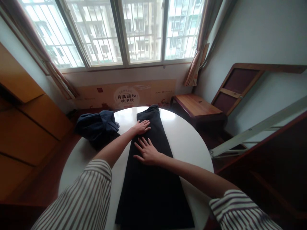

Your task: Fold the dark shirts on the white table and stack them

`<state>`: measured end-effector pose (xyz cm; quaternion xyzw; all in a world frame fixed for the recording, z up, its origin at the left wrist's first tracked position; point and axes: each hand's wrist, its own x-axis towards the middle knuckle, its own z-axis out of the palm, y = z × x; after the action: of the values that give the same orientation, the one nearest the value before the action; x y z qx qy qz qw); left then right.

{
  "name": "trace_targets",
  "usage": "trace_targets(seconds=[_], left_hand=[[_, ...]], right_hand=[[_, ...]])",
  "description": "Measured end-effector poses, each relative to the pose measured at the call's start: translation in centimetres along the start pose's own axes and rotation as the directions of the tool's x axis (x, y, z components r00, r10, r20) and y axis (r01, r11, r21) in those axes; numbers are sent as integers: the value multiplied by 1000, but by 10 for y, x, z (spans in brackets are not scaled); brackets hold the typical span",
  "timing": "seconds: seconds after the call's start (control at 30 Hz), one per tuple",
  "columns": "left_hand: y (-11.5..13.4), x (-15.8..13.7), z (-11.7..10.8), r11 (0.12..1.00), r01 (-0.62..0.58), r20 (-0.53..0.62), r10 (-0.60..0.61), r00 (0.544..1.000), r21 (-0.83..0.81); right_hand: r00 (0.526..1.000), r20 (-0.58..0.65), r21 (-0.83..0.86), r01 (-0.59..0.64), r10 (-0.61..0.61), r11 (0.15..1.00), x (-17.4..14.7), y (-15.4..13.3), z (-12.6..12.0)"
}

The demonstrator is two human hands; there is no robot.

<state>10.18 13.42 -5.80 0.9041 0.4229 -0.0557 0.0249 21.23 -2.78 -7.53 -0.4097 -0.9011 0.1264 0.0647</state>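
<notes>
A pair of black trousers [155, 188] lies flat and lengthwise on the round white table [189, 140], its waist end at the far side and its wide end toward me. My left hand [142, 126] rests on the cloth near the waist, fingers stretched out. Closer to me, my right hand [148, 153] lies with spread fingers on the middle of the trousers. Neither hand grips anything. The trousers' underside is hidden.
A heap of dark blue clothing [97, 126] sits on the table's left edge. Beyond the table are a wooden stool [198, 105] and a printed cardboard panel [96, 94] under the window. Wooden cabinets [38, 127] stand on the left, a pale metal frame [259, 127] on the right.
</notes>
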Motion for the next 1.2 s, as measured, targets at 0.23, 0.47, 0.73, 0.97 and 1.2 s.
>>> trace_targets(seconds=[0.23, 0.47, 0.73, 0.97, 1.2], left_hand=[[-2, 42, 16, 985, 175, -53, -175, 983, 3], [26, 73, 23, 996, 23, -67, -29, 997, -91], [48, 57, -1, 981, 79, -160, -107, 981, -175], [64, -108, 7, 937, -176, -446, 25, 895, -302], [114, -314, 26, 858, -477, -256, 425, 868, -192]], right_hand=[[964, 104, 234, 216, -245, 948, -73, -42, -5], [856, -8, 224, 505, -517, 834, -118, -73, 20], [856, -77, 398, 497, -512, 771, -133, -79, 11], [965, -254, 428, 50, 67, 902, -192, -29, -24], [988, -13, 256, 154, -156, 954, -262, -16, -17]])
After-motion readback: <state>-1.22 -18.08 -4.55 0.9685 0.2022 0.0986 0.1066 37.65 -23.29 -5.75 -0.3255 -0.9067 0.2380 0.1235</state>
